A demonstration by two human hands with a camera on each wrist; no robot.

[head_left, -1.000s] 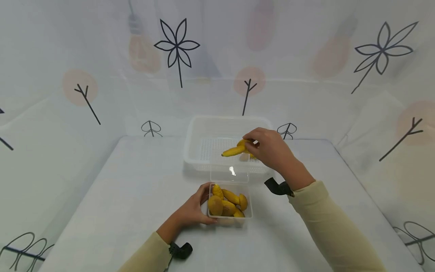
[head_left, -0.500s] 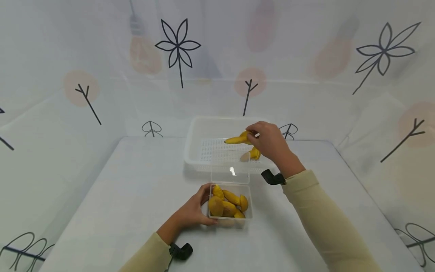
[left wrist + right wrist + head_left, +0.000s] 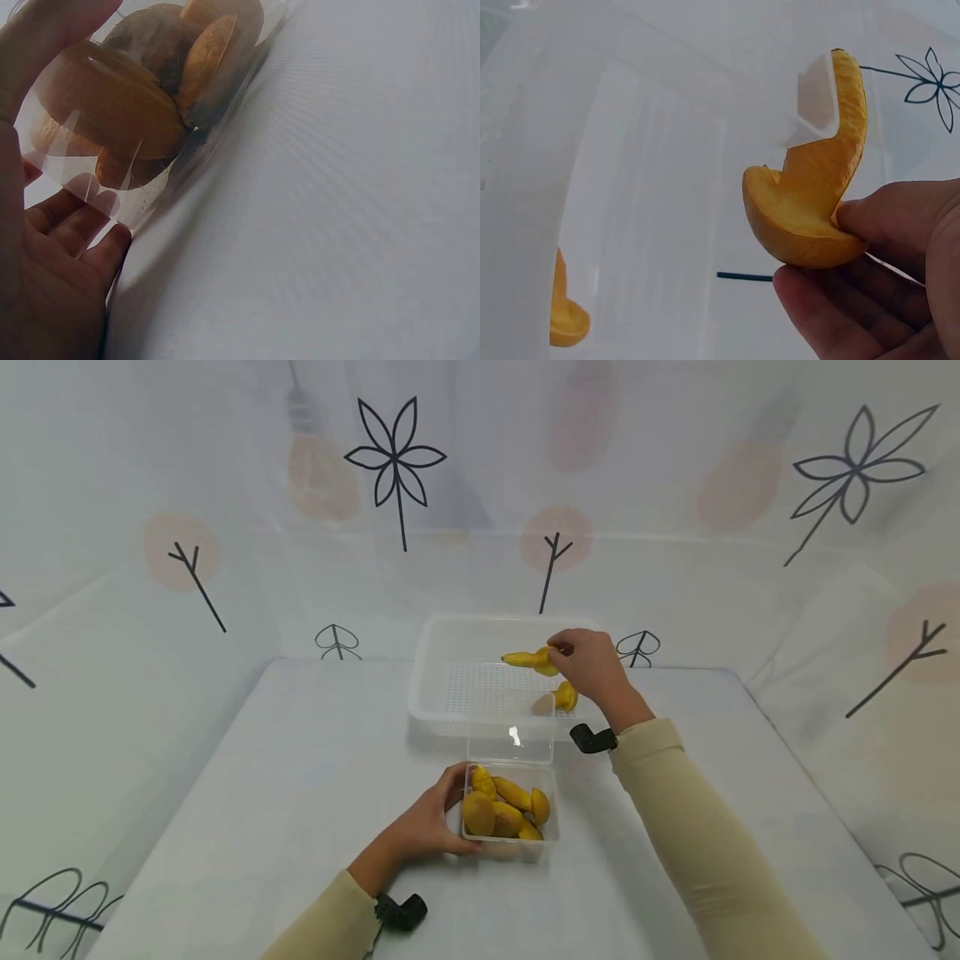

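Note:
My right hand point(image 3: 596, 668) pinches a yellow mushroom point(image 3: 528, 660) by its cap, between thumb and fingers. The mushroom overlaps the white basket point(image 3: 423, 693) in the head view. In the right wrist view its long stem point(image 3: 847, 105) points up and the rounded cap lies at the fingertips. With thumb and fingers around its left side, my left hand point(image 3: 423, 818) holds a clear plastic box point(image 3: 553, 827). Several yellow mushrooms point(image 3: 506, 818) lie inside that box. Its clear lid point(image 3: 487, 747) is raised at the far side. The left wrist view shows mushrooms point(image 3: 112, 97) through the wall.
Another yellow mushroom point(image 3: 567, 696) lies in the right part of the perforated basket, partly behind the lid. White cloth covers the table point(image 3: 300, 760). Just beyond the basket rises a printed backdrop point(image 3: 480, 552).
My right hand has moved up and away from the box with the mushroom, whose stem is now nearly level. The mushroom in the basket has come into clearer view. My left hand stays put.

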